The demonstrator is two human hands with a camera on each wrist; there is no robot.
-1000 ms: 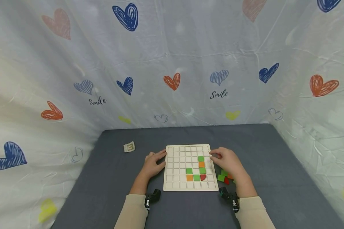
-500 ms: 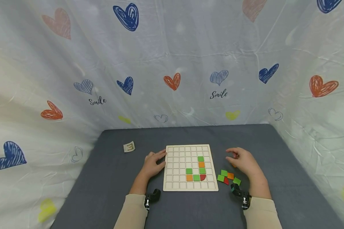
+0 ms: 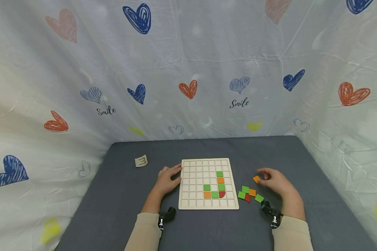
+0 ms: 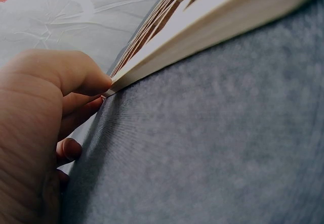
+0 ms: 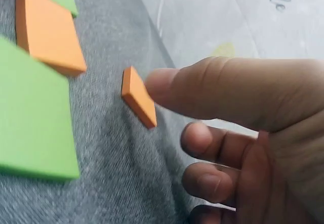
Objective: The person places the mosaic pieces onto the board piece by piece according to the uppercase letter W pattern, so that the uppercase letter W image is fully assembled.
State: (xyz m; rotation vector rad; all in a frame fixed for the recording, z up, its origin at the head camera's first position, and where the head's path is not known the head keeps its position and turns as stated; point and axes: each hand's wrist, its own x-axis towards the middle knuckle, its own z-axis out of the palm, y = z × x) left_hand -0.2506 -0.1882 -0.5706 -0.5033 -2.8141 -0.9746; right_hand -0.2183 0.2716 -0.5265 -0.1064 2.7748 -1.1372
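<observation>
white curtain [image 3: 207, 45] printed with blue, red, pink and yellow hearts hangs beyond both hands; dark grey cloth-covered table [image 3: 163, 150] beneath them.

left hand [image 3: 165, 183]: fingers relaxed, fairly straight, thumb spread from forefinger, tips touching the near side edge of a square, pale wooden grid board [image 3: 191, 174]. nothing gripped. board lies flat between the two hands. set in its cells, on the half toward the right hand: a bent run of small flat square tiles [image 3: 215, 195], green and orange, with one red piece [image 3: 222, 194] rounded at a corner.

right hand [image 3: 276, 181]: well apart from the board, thumb and forefinger parted, other fingers loosely curled. thumb tip at the edge of a loose orange square tile [image 3: 256, 179], touching or just beside it; no pinch seen. whether that tile sits fully flat, cannot tell.

between right hand and board, closer to the wearer: small cluster of green and orange tiles [image 3: 252, 192] with a red piece of unclear shape [image 3: 247, 198]. one green tile [image 3: 259, 198] just beside, near the right wrist's black camera [image 3: 270, 210].

beyond the left hand, further out: small pale printed card [image 3: 141, 161].
</observation>
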